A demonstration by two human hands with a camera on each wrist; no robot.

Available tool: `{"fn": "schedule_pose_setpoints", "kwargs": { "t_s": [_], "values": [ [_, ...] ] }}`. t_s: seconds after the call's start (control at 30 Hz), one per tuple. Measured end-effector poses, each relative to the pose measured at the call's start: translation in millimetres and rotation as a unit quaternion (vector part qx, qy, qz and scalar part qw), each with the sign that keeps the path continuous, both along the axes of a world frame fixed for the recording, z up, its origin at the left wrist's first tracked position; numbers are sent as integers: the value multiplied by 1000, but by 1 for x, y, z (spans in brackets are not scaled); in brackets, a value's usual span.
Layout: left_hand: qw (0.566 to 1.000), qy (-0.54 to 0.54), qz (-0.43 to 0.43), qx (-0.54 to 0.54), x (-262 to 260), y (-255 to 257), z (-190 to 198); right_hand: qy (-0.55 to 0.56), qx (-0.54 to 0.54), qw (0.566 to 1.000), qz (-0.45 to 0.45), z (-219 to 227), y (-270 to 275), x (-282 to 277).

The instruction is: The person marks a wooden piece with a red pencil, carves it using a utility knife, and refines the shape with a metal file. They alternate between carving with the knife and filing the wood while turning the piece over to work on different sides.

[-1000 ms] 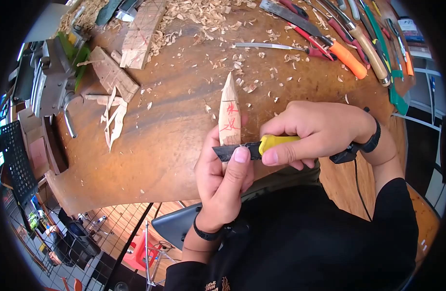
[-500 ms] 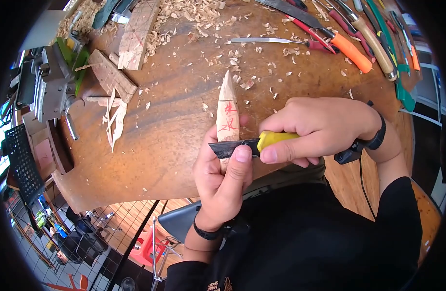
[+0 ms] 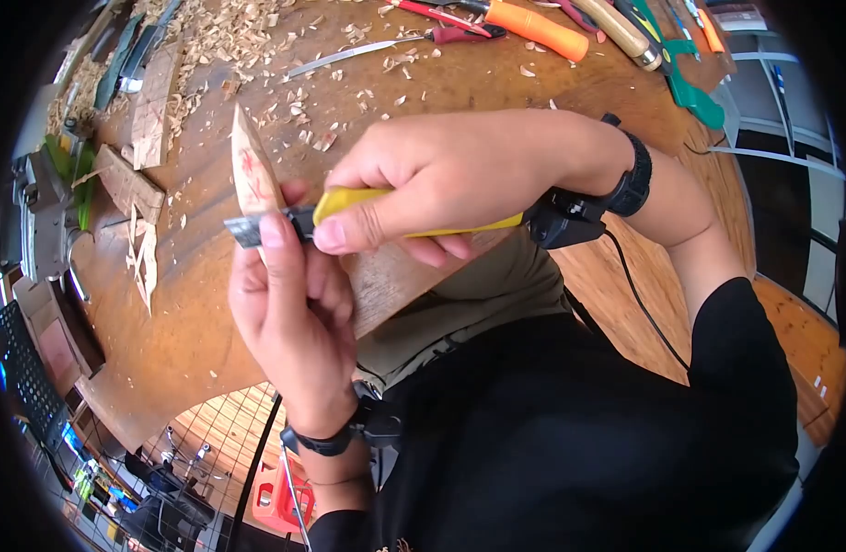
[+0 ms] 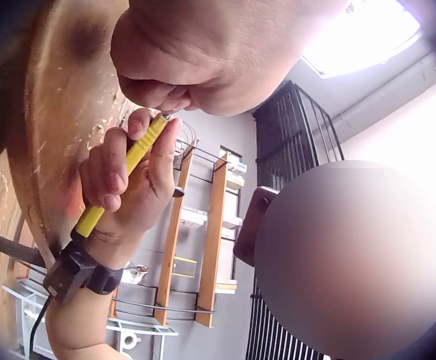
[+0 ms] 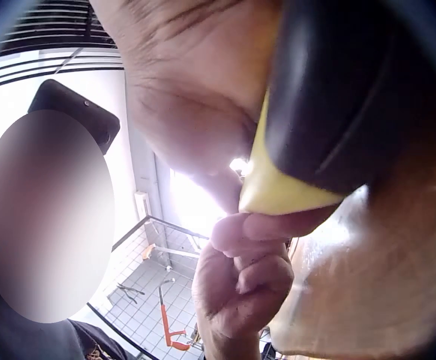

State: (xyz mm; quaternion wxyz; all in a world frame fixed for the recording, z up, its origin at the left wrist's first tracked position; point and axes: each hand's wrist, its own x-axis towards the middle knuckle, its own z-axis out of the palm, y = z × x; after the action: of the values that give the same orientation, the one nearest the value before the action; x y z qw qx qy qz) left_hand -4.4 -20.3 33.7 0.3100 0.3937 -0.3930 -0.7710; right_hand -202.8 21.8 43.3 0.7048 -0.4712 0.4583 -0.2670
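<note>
In the head view, my left hand (image 3: pixel 294 304) grips the lower end of a pointed wooden stick (image 3: pixel 254 170) with red writing on it; its tip points away from me. My right hand (image 3: pixel 450 170) holds a yellow utility knife (image 3: pixel 483 225), whose wide dark blade (image 3: pixel 245 232) lies across the stick. The left thumb presses at the blade near the handle. From the left wrist, the knife's yellow handle (image 4: pixel 139 154) runs through the curled right fingers. In the right wrist view the left hand (image 5: pixel 244 285) appears beyond the handle, and the stick is hidden.
Wood shavings (image 3: pixel 248 37) litter the far bench. A file (image 3: pixel 354 57), an orange-handled tool (image 3: pixel 538 29) and a wooden-handled one (image 3: pixel 621 32) lie at the back right. Wood scraps (image 3: pixel 128 184) and a metal vise (image 3: pixel 41 221) are at left; a mesh rack stands below the bench edge.
Both hands, with the stick and knife, have moved left over the bench, and the stick now leans more to the left. The head view has shifted too. Both grips stay the same.
</note>
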Motion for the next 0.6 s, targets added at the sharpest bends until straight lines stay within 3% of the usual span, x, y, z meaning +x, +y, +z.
{"fn": "schedule_pose_setpoints", "kwargs": {
  "t_s": [0.1, 0.17, 0.23, 0.3, 0.33, 0.4, 0.5, 0.6],
  "values": [
    [1000, 0, -14, -11, -6, -21, 16, -2, -32, 999, -28, 15, -8, 4],
    [994, 51, -91, -32, -8, -45, 25, 78, -47, 990, -111, 24, -19, 4],
    [988, 94, -115, -33, -19, -68, 27, 78, -101, 980, -155, 21, -31, 0],
    [977, 120, -172, -26, -22, -93, 19, 23, -39, 993, -112, 42, -44, -10],
    [984, 100, -150, -14, -27, -90, 33, 19, -53, 993, -104, 40, -49, -10],
    [982, 104, -158, -3, -32, -102, 27, 80, -97, 978, -165, 27, -56, -8],
    [982, 90, -167, 5, -33, -115, 11, 89, -69, 981, -161, 22, -63, -10],
    [975, 79, -183, -98, -33, -116, 3, 83, -56, 984, -150, 15, -63, -11]
  ]
}}
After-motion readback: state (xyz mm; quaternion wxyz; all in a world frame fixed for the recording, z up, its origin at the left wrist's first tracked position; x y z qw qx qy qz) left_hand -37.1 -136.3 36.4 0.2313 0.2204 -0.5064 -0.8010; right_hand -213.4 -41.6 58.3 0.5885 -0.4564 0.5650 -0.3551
